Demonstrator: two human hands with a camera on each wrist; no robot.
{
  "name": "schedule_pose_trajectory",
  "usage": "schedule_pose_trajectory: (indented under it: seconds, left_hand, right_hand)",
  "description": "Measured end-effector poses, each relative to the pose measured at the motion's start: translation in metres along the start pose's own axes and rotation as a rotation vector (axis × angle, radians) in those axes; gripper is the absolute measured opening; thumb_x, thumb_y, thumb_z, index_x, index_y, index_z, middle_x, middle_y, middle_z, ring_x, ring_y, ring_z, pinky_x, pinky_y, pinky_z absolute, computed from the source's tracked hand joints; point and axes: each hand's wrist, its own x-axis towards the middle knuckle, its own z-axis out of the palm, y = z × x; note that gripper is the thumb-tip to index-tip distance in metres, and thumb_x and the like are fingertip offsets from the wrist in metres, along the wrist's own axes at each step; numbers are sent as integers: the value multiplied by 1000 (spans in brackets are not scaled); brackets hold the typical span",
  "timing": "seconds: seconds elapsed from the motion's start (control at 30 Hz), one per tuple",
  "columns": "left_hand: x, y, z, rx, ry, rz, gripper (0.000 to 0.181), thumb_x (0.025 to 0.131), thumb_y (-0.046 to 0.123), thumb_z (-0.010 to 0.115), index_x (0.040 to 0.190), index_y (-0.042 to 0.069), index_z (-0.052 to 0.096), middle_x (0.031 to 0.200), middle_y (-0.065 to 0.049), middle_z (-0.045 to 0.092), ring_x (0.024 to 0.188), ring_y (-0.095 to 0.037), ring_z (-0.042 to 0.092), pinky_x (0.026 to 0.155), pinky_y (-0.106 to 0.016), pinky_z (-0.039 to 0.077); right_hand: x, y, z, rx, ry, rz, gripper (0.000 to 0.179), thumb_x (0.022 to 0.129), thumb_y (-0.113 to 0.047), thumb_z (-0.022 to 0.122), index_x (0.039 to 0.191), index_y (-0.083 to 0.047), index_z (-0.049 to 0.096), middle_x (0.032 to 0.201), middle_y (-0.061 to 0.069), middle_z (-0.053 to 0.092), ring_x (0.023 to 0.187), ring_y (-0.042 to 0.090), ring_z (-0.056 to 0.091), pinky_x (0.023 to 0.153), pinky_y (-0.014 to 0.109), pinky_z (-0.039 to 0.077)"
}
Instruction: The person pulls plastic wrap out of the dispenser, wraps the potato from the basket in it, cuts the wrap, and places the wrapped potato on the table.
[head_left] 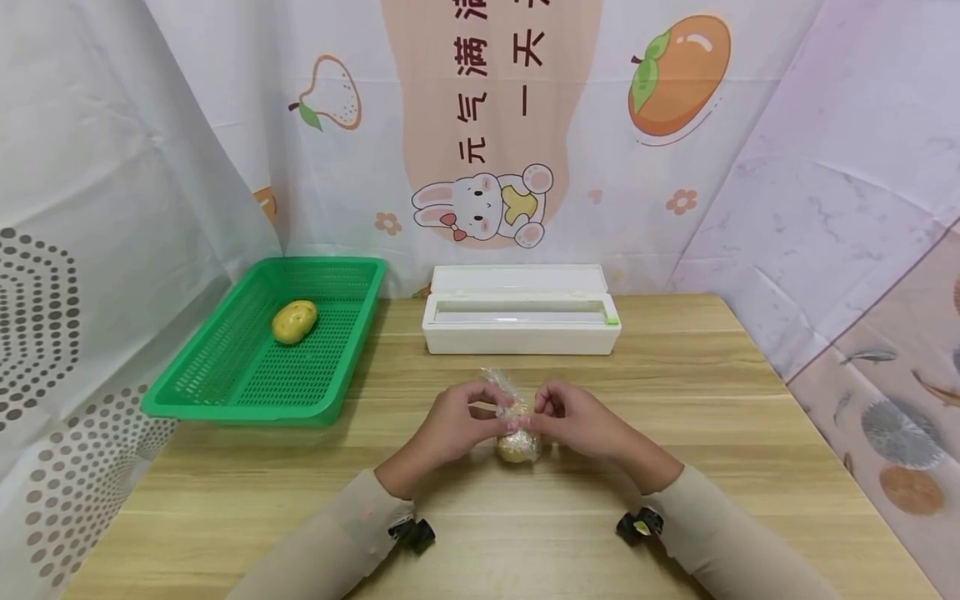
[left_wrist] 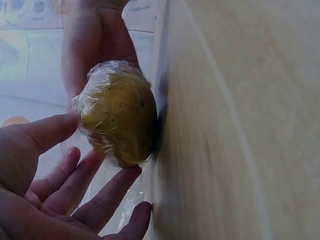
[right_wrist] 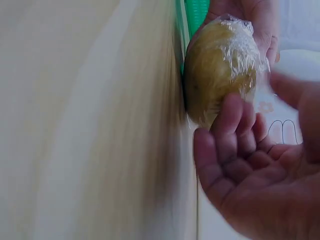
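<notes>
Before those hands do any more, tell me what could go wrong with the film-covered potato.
The clear film is crinkled around the film-covered potato, so it may tear or bunch where the left hand and right hand work it. A loose end sticks up beyond the potato and might peel back if left free. The potato is rounded and appears to rest on the table, so it could roll if both hands let go.

Beyond the wrapped potato, a white box blocks passage; leftward, a green basket; rightward, free room.
</notes>
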Motion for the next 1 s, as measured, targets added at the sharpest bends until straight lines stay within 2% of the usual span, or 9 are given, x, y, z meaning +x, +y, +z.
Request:
schedule_pose_trajectory:
  seconds: [0.17,0.3,0.4,0.47,0.6,0.7,0.8,1.0]
  left_hand:
    - [2,0,-2,23,-9,-5,15,94,25,78,106,18,72,119,2,71,101,-20,74,83,-33,62]
    - [6,-4,-4,44,9,-4,16,94,23,79,105,15,72,115,0,73,107,-19,70,86,-33,60]
    - [9,-6,-5,55,15,-45,24,89,24,83,106,12,70,113,-2,72,107,-19,68,85,-33,58]
    - [11,-6,-6,79,11,-78,31,87,27,84,107,9,69,110,-4,69,102,-19,67,83,-31,56]
    - [14,-8,-7,100,-39,-174,43,88,35,84,111,4,64,98,-8,68,81,-18,70,68,-30,56]
    - [14,-8,-8,91,-89,-238,53,90,40,80,119,-1,63,94,-9,71,72,-21,73,62,-32,55]
    - [14,-7,-8,69,-122,-272,61,92,43,78,127,-4,62,99,-8,73,76,-20,75,65,-33,58]
    - [20,-9,-7,-10,-163,-299,61,92,39,78,132,-4,61,104,-9,75,83,-20,76,68,-36,61]
  right_hand:
    - [3,2,1,19,8,71,37,95,-34,77,104,-3,58,81,9,62,68,26,64,56,39,56]
    - [5,2,0,5,10,114,52,93,-36,78,124,1,58,92,11,65,72,25,64,58,36,54]
    - [7,2,-3,14,-19,144,64,93,-38,77,137,4,55,103,13,66,78,23,64,61,34,55]
    - [9,2,-4,35,-46,165,67,94,-37,77,140,5,54,109,14,67,83,22,65,64,34,56]
    - [11,2,-6,98,-78,203,66,93,-33,77,141,7,54,116,15,68,87,20,68,69,36,59]
    - [12,2,-7,117,-83,219,68,92,-31,79,142,7,53,118,15,69,88,19,69,72,37,60]
    - [13,3,-8,124,-85,232,71,91,-31,80,144,7,51,119,15,69,89,19,69,72,36,60]
    - [15,6,-10,150,-100,258,75,90,-32,81,145,7,50,121,14,69,89,17,69,71,31,58]
